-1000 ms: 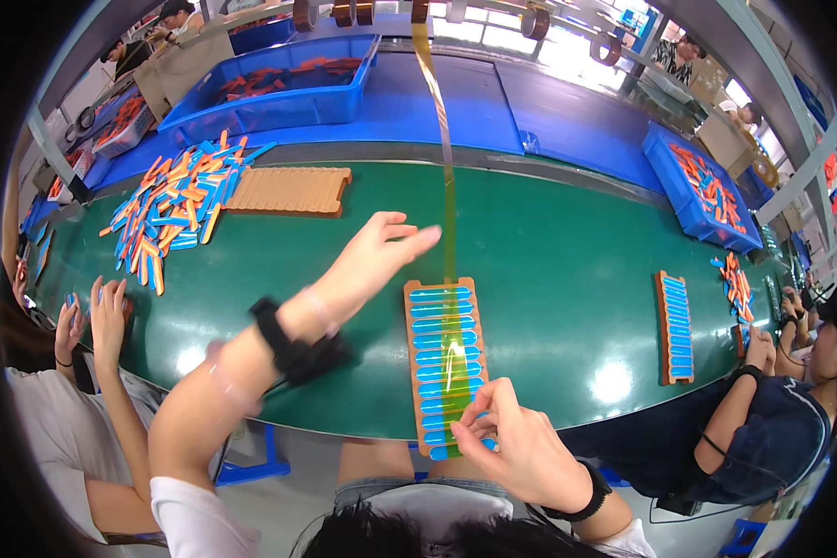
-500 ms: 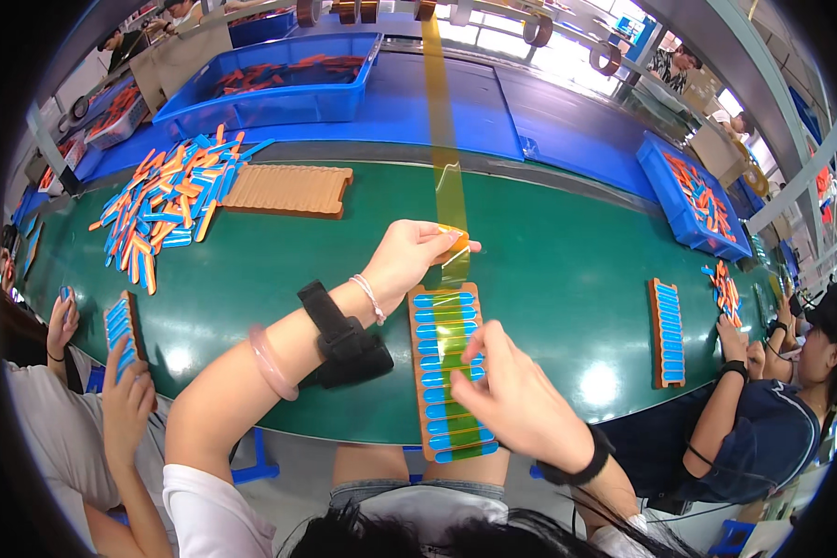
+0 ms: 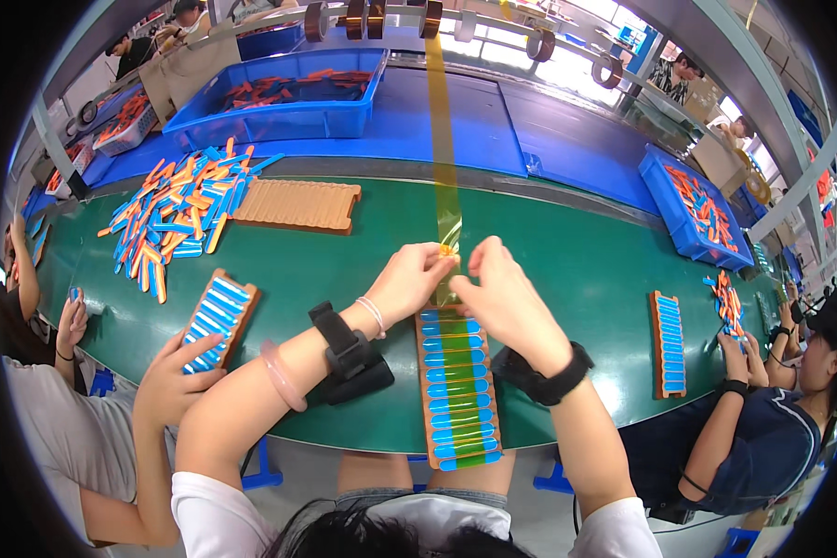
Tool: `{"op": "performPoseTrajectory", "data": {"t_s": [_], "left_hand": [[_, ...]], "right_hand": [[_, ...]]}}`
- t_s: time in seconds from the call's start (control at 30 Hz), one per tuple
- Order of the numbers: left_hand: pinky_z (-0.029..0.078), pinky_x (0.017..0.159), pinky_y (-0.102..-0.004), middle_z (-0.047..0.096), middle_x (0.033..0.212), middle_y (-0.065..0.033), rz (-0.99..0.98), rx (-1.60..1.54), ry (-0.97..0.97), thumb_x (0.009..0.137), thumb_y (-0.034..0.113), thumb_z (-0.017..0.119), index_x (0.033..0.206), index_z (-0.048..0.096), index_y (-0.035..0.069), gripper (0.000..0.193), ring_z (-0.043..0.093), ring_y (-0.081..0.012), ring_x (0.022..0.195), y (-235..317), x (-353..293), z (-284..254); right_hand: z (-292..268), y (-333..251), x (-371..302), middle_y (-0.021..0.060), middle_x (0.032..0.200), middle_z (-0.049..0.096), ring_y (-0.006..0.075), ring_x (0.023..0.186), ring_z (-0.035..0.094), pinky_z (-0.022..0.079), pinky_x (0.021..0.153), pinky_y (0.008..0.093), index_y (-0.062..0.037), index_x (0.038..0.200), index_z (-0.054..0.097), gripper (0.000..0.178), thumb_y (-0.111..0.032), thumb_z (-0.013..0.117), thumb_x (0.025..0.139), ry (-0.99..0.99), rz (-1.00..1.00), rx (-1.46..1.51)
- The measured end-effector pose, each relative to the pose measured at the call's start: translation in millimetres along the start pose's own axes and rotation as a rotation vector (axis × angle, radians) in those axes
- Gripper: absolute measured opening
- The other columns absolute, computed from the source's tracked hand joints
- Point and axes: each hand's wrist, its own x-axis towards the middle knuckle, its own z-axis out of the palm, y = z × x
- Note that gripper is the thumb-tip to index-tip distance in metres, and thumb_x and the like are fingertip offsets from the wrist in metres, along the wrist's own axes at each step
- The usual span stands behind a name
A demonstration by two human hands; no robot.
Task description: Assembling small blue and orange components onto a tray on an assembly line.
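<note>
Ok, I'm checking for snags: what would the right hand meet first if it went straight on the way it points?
The right hand would likely meet the tape first, though depth between them is unclear.

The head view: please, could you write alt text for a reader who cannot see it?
A person's left hand pinches yellow tape leading from an overhead roll, the right hand close beside it. Nearer the person, tape lies over a row of blue pieces in a brown tray on a green table. At left, a co-worker's hand holds a similar tray.
</note>
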Motion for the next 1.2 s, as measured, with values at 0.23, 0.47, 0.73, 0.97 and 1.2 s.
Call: {"op": "performPoseTrajectory", "data": {"t_s": [0.23, 0.47, 0.73, 0.97, 1.2], "left_hand": [[0.023, 0.099, -0.0385, 0.027, 0.128, -0.0304, -0.020, 0.816, 0.284, 0.083, 0.038, 0.050, 0.099, 0.053, -0.009, 0.049, 0.020, -0.0358, 0.125, 22, -17, 1], [0.043, 0.082, -0.0347, 0.054, 0.106, -0.0130, 0.011, -0.742, -0.113, 0.084, 0.013, 0.050, 0.102, 0.048, 0.004, 0.020, 0.053, -0.0192, 0.096, 95, -77, -21], [0.045, 0.079, -0.0293, 0.057, 0.100, -0.0102, -0.055, -0.616, 0.049, 0.084, 0.007, 0.050, 0.109, 0.047, -0.005, 0.028, 0.055, -0.0155, 0.090, 73, -91, -36], [0.049, 0.074, -0.0278, 0.057, 0.093, -0.0070, -0.085, -0.588, 0.052, 0.083, 0.009, 0.051, 0.112, 0.044, -0.005, 0.033, 0.058, -0.0139, 0.082, 70, -84, -27], [0.048, 0.077, -0.0313, 0.058, 0.094, -0.0114, -0.118, -0.592, 0.027, 0.083, 0.005, 0.051, 0.108, 0.047, -0.003, 0.027, 0.058, -0.0184, 0.085, 68, -82, -21]], "right_hand": [[-30, 43, -41, 0.0229, 0.106, 0.039, 0.0403, 0.092, 0.047, 0.041, 0.080, 0.0411, 0.0054, 0.107, 0.036, 0.040, -0.011, 0.053, 0.075, 0.046, -0.113, -0.136], [18, 42, -54, 0.0286, 0.124, 0.025, 0.0407, 0.100, 0.040, 0.043, 0.078, 0.0468, 0.0054, 0.125, 0.026, 0.070, -0.031, 0.057, 0.075, -0.162, -0.261, -0.378], [18, 0, 4, 0.0072, 0.121, 0.035, 0.0346, 0.103, 0.039, 0.039, 0.076, 0.0501, -0.0111, 0.128, 0.031, 0.089, -0.035, 0.075, 0.054, -0.440, -0.347, -0.615], [-41, 109, 52, 0.0053, 0.132, 0.035, 0.0341, 0.098, 0.050, 0.046, 0.075, 0.0436, -0.0111, 0.119, 0.039, 0.045, -0.009, 0.049, 0.075, -0.118, -0.405, -0.846], [-110, 210, 54, 0.0020, 0.134, 0.031, 0.0329, 0.103, 0.047, 0.049, 0.068, 0.0377, -0.0145, 0.123, 0.035, 0.053, -0.005, 0.050, 0.073, 0.151, -0.364, -1.077]]}}
